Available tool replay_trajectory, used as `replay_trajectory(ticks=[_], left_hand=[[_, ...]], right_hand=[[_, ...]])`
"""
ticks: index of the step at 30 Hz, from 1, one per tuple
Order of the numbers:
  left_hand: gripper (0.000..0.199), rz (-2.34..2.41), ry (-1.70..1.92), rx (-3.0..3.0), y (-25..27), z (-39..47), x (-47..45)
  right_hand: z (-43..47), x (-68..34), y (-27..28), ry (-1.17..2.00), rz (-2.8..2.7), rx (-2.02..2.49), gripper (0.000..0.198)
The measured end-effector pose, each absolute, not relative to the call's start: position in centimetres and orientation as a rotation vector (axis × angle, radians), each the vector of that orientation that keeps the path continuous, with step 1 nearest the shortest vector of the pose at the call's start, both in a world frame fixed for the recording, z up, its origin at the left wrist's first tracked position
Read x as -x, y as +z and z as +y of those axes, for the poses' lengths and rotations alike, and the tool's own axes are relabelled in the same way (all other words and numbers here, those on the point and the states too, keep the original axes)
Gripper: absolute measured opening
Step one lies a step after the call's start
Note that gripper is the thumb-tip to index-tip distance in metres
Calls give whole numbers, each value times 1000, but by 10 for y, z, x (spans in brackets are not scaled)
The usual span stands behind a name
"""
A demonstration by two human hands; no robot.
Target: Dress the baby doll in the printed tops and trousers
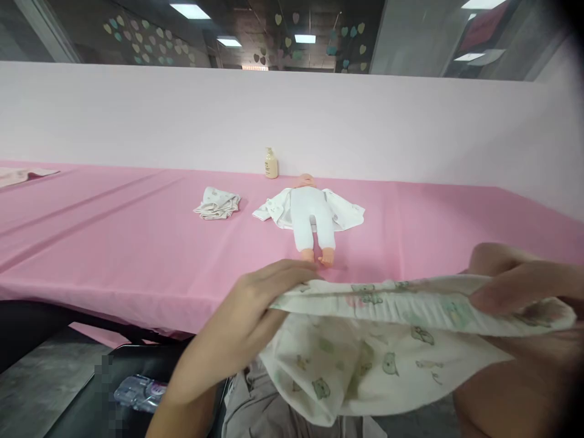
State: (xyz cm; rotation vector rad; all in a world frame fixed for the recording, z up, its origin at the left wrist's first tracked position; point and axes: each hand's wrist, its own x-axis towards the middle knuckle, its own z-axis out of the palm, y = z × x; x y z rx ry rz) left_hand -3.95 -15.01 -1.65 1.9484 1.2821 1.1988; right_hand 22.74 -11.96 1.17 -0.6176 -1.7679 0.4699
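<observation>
Stretched between my hands is a pair of baby pants (387, 359), white with small printed animals and a gathered elastic waistband. My left hand (255, 310) grips one end of the waistband, fingers behind the cloth. At the other end my right hand (520, 286) holds the band, thumb on the near side. Beyond them a baby doll (312, 210) lies on its back on the pink-covered table (150, 243), feet toward me. White leggings cover its legs, and a white jacket (347, 211) is spread out under it.
A folded printed cloth (218, 204) lies left of the doll. Behind it, against the white wall (182, 115), stands a cream pump bottle (271, 164). A pale cloth (22, 175) lies at the far left. Below, a clear plastic bottle (139, 392) rests on a black chair (77, 407).
</observation>
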Motion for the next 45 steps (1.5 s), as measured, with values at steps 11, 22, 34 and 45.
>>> replay_trajectory(ticks=[11, 22, 34, 45], left_hand=[[33, 1649, 1540, -2020, -47, 48, 91], [39, 1683, 1395, -2105, -175, 139, 102], [40, 1653, 1531, -2521, -172, 120, 83], [23, 989, 1609, -1283, -144, 107, 66]], right_hand=[[130, -172, -3, 336, -1923, 1039, 24], [203, -66, -98, 241, -2521, 1095, 30], [164, -76, -70, 708, -2680, 879, 8], [165, -93, -54, 894, -2884, 798, 27]])
